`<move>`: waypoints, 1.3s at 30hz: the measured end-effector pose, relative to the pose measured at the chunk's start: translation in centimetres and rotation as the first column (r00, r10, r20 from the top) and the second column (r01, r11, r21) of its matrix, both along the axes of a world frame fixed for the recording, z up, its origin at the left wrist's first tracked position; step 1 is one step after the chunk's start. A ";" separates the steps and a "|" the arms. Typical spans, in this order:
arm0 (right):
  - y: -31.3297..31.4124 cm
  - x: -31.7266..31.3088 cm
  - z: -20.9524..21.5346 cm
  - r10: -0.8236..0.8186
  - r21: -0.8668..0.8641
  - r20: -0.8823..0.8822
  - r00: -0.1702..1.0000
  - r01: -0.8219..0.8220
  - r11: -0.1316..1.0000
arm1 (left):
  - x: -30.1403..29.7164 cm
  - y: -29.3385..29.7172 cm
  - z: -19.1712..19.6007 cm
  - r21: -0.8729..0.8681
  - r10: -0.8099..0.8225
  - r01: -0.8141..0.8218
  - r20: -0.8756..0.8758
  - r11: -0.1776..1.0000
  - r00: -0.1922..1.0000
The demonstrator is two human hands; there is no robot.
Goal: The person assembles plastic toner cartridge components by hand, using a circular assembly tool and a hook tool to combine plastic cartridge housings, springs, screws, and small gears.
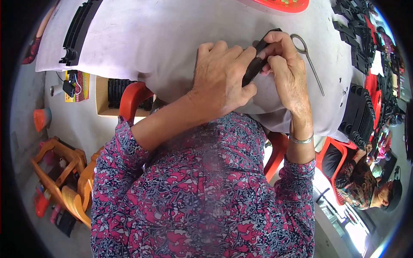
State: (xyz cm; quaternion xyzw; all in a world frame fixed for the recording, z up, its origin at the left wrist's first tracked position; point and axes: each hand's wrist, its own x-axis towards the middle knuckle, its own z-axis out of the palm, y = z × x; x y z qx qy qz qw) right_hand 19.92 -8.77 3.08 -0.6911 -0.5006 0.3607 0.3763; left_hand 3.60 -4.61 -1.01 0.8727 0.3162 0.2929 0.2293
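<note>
A long, narrow black plastic part (254, 71) lies slantwise over the white tablecloth, between my two hands. My left hand (221, 79) is closed on it from the left, back upward, its thumb by the near end. From the right, my right hand (287, 73) pinches the part's upper portion with bent fingers. Whether a small piece sits between those fingertips is hidden. Just right of my right hand, a thin metal rod with a ring-shaped handle (307, 60) rests on the cloth.
A red dish (286, 6) with small yellow-green pieces stands at the far edge. One long black strip (78, 34) lies at the left; many black parts (357, 112) are stacked at the right. A cardboard box (102, 96) sits below the table. Another person (363, 189) is at the right.
</note>
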 end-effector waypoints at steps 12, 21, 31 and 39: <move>-0.1 0.2 0.2 0.010 0.127 0.241 0.970 -0.042 0.991 | -0.1 0.1 -0.1 0.012 -0.004 0.004 0.016 1.000 1.000; 1.1 2.2 0.3 0.031 0.099 0.187 0.982 -0.050 0.994 | -0.4 0.2 0.4 -0.003 -0.016 0.016 0.025 1.000 1.000; -0.9 9.4 -0.4 -0.225 0.122 0.753 0.619 0.204 0.971 | -1.0 0.7 1.4 -0.094 -0.181 0.177 -0.025 0.980 0.983; -0.1 10.6 -2.0 -0.289 0.031 0.421 0.860 0.305 0.952 | -1.3 2.5 1.9 0.022 -0.157 0.159 -0.070 0.987 0.985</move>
